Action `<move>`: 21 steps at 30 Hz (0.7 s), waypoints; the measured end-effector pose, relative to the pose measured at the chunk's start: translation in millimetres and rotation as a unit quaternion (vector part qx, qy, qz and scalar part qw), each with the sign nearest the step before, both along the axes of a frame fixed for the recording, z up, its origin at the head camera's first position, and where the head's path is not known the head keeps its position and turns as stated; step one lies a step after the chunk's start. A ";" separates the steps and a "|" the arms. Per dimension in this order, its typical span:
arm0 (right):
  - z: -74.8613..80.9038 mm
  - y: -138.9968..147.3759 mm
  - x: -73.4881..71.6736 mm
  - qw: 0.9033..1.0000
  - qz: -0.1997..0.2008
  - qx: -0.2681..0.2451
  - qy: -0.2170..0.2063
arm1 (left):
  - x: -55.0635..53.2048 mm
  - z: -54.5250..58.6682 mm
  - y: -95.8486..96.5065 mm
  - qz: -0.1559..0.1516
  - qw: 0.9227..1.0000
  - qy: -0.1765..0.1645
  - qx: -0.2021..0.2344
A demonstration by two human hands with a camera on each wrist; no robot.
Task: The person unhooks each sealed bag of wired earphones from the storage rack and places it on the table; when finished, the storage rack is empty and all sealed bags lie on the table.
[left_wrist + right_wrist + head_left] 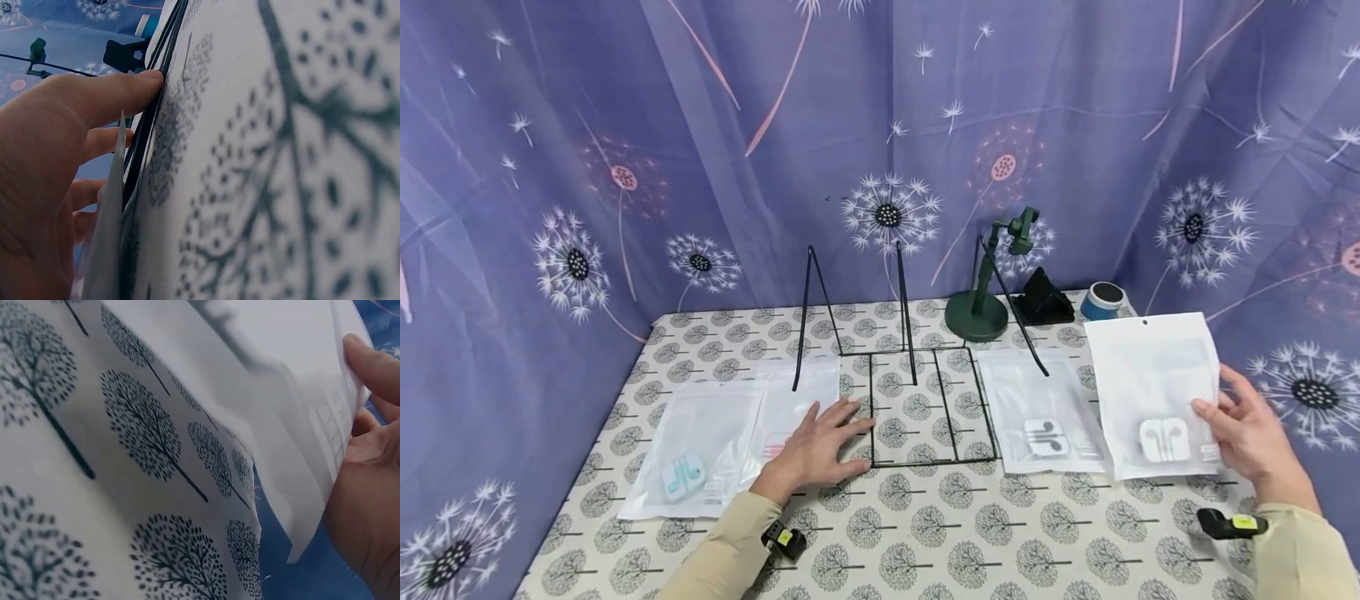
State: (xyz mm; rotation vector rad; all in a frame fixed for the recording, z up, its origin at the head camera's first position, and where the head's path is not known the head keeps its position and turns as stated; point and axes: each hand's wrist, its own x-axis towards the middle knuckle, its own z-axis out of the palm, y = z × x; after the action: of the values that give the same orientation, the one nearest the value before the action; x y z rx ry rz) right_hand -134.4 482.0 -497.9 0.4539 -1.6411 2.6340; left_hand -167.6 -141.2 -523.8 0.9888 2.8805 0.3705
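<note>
My right hand pinches the right edge of a white zip pouch between thumb and fingers, raised off the table. White earphones in a case show through its clear front. In the right wrist view the pouch tilts, its lower corner hanging free. My left hand lies with fingers spread at the left side of a black wire rack; thumb and fingertips touch the wire. Under and beside that hand lies a pouch with pink earphones, partly hidden.
Further left lies a pouch with mint earphones. Right of the rack is a pouch with black-and-white earphones, partly under a wire prong. Behind stand a dark green stand, a black holder and a blue round object.
</note>
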 end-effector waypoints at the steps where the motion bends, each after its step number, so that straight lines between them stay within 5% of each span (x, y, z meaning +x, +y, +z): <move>1: -0.9 1.9 -1.1 1.000 -0.003 0.010 -0.004 | 0.0 0.0 0.1 0.000 1.000 0.000 0.002; 16: -17.5 21.5 -16.7 0.985 -0.060 0.131 -0.093 | 0.2 -2.2 -0.7 0.000 1.000 0.000 0.002; 19: -18.6 23.2 -18.1 0.970 -0.087 0.195 -0.114 | -0.7 -2.9 -1.2 0.000 1.000 0.005 -0.004; 21: -18.9 23.2 -18.7 0.948 -0.110 0.272 -0.120 | -0.8 -3.0 -1.2 0.000 1.000 0.005 -0.009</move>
State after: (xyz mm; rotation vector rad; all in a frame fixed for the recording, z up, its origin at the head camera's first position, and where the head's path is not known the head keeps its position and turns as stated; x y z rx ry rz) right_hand -153.0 505.2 -516.8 -0.0636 -2.3380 2.1178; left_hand -168.4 -142.4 -526.7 0.9904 2.8883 0.3407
